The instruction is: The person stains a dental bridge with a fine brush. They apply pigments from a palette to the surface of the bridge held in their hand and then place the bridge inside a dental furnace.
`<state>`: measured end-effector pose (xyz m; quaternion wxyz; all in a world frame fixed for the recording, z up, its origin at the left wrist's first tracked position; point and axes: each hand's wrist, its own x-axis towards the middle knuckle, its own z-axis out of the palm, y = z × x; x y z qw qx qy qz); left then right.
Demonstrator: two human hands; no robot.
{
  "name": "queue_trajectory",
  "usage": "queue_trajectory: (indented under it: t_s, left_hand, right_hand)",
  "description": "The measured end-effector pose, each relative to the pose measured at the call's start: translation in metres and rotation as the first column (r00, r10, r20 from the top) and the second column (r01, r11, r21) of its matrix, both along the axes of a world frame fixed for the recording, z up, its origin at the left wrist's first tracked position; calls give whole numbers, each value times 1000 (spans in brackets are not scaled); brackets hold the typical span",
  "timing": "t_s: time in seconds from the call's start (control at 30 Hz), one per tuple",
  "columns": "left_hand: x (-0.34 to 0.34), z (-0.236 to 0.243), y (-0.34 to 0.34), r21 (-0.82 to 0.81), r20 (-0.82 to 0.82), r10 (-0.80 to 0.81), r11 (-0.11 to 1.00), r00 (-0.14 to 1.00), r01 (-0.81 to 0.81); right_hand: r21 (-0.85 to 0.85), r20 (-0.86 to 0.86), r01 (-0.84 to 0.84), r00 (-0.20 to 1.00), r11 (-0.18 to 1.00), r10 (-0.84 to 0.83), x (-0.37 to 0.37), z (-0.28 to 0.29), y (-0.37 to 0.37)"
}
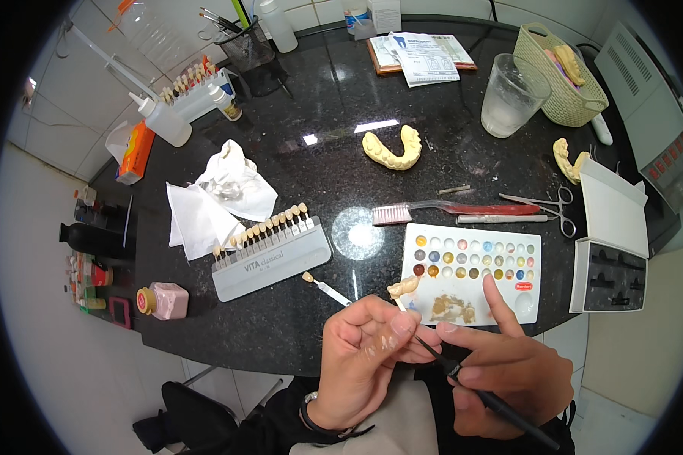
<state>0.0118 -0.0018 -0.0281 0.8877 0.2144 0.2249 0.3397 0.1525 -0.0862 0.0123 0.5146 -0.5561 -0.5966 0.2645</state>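
My left hand (368, 356) pinches a short white stick with a small tooth-coloured dental bridge (404, 287) at its top. In my right hand (508, 379) is a slim tool with a black handle (508, 421), probably a fine brush, its dark tip close to the left fingertips. Its index finger is stretched out over the white paint palette (474, 292), which has rows of coloured wells and a brown smear. Just left of my left hand lies a loose shade tab (326, 289). Further left stands a grey tooth shade guide (273, 258) with a row of tabs.
Beyond the palette lie a red toothbrush (455, 207), scissor-like forceps (558, 208) and a yellow dental cast (392, 149). A glass (512, 98) and a woven basket (558, 72) stand far right. White tissues (224, 189), a pink jar (164, 301) and an open box (609, 243) flank the workspace.
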Motion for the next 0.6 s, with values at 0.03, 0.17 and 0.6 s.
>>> queue_trajectory:
  t_s: [0.03, 0.17, 0.6]
  left_hand:
    - [2, 0, 0, 6, -16, 0, 1000, 1000, 0]
    - [-2, 5, -3, 37, -76, 52, 998, 996, -49]
    - [0, 0, -2, 97, -75, 57, 994, 996, -50]
  right_hand:
    - [3, -25, 52, 998, 999, -52, -4, 0, -4]
    - [-5, 54, 127, 991, 992, -126, -15, 7, -2]
    - [55, -23, 150, 989, 987, -149, -10, 1, -3]
